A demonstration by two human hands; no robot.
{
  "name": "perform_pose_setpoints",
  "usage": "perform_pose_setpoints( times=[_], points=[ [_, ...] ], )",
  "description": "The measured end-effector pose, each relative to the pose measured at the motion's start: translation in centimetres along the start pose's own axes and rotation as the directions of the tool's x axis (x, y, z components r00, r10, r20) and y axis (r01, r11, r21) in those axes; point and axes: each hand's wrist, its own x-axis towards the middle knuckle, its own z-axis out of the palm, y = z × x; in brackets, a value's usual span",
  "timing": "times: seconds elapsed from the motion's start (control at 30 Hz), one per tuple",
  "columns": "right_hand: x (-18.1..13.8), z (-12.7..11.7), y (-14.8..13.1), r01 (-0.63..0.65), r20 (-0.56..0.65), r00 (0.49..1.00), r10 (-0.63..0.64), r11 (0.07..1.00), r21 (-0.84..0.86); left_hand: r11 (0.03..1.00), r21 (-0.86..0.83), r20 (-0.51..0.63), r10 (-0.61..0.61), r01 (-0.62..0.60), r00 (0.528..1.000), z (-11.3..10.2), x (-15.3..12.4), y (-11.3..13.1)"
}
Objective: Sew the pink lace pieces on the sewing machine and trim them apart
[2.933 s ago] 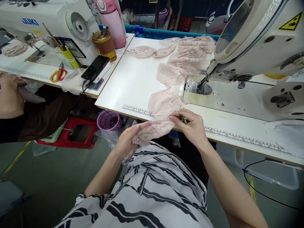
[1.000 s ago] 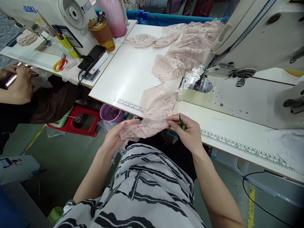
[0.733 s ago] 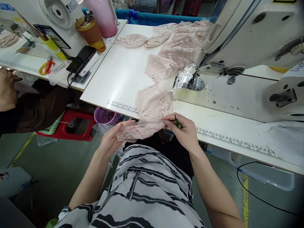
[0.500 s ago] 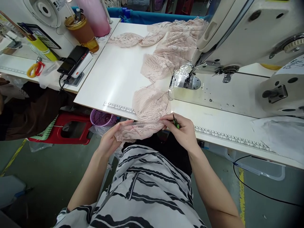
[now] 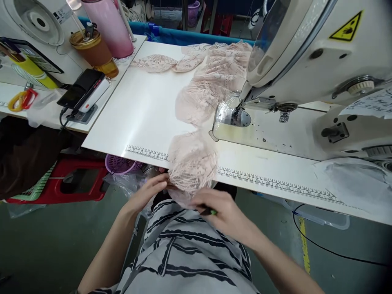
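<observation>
A chain of pale pink lace pieces [image 5: 196, 159] runs from the sewing machine needle [image 5: 237, 116] across the white table [image 5: 141, 118] and hangs over the front edge into my lap. My left hand [image 5: 151, 190] pinches the hanging lace at its left side, just below the table edge. My right hand [image 5: 223, 214] is lower, over my striped shirt, closed on small green thread snips [image 5: 210, 211] and touching the bottom of the lace. The right hand is blurred by motion.
A white sewing machine [image 5: 306, 61] fills the right. More lace is piled at the table's far edge [image 5: 220, 61]. On the neighbouring table at the left lie a phone [image 5: 81, 87], an amber cup [image 5: 93, 49], a pink bottle [image 5: 107, 24] and scissors [image 5: 18, 100]. A purple basket [image 5: 118, 163] and red stool [image 5: 70, 183] stand on the floor.
Both hands have dropped from the table edge toward my lap, pulling the lace further over the edge. The camera has swung; the neighbour's hands at the left have left the view.
</observation>
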Motion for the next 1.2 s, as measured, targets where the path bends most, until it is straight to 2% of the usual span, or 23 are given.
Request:
perform_pose_setpoints(
  times=[0.07,0.1,0.2,0.3,0.33,0.47,0.67,0.8,0.9,0.97,1.03,1.2],
  points=[
    [-0.8,2.0,0.4,-0.063,0.108,0.993,0.057,0.997,0.051,0.998,-0.044,-0.01,-0.038,0.038,0.999,0.6,1.2,-1.2],
    [-1.1,3.1,0.7,-0.093,0.15,0.986,0.08,0.992,0.086,0.992,-0.107,0.02,-0.057,0.059,0.998,1.1,1.8,-1.8],
    [-1.8,6.1,2.0,-0.168,0.249,0.962,0.113,0.963,0.21,0.942,-0.302,0.251,-0.073,0.15,0.965,3.3,3.6,-2.7],
    [-2.3,7.7,2.6,-0.255,0.324,0.931,0.169,0.935,0.246,0.925,-0.308,0.445,-0.069,0.225,0.893,5.7,4.2,-2.0],
    [-2.5,7.7,2.6,-0.277,0.334,0.923,0.191,0.933,0.232,0.93,-0.29,0.461,-0.071,0.225,0.884,6.4,4.2,-1.6],
    [-3.6,6.2,2.3,-0.33,0.321,0.909,0.265,0.929,0.167,0.953,-0.27,0.389,-0.022,0.137,0.921,7.6,3.1,-0.6],
    [-5.1,2.1,0.9,-0.386,0.185,0.914,0.362,0.915,0.118,0.981,-0.195,0.265,0.036,0.017,0.963,6.9,1.9,-1.3],
    [-5.4,-0.2,0.9,-0.357,0.032,0.933,0.358,0.911,0.208,0.981,-0.192,0.286,0.057,-0.001,0.956,6.8,1.5,-1.6],
    [-4.8,-1.1,2.0,-0.419,-0.068,0.894,0.443,0.88,0.223,0.983,-0.177,0.321,0.022,0.037,0.947,6.8,1.1,-1.5],
    [-4.0,-1.1,2.9,-0.458,-0.069,0.878,0.474,0.872,0.171,0.991,-0.128,0.32,-0.003,0.046,0.947,6.7,0.9,-1.3],
    [-3.0,-0.8,3.7,-0.454,-0.021,0.888,0.46,0.882,0.129,0.997,-0.071,0.314,-0.003,0.027,0.949,6.5,0.7,-1.2],
    [-1.6,0.2,4.9,-0.401,0.093,0.916,0.39,0.889,0.221,1.0,-0.001,0.313,-0.003,0.003,0.95,6.2,0.7,-1.0]
  ],
)
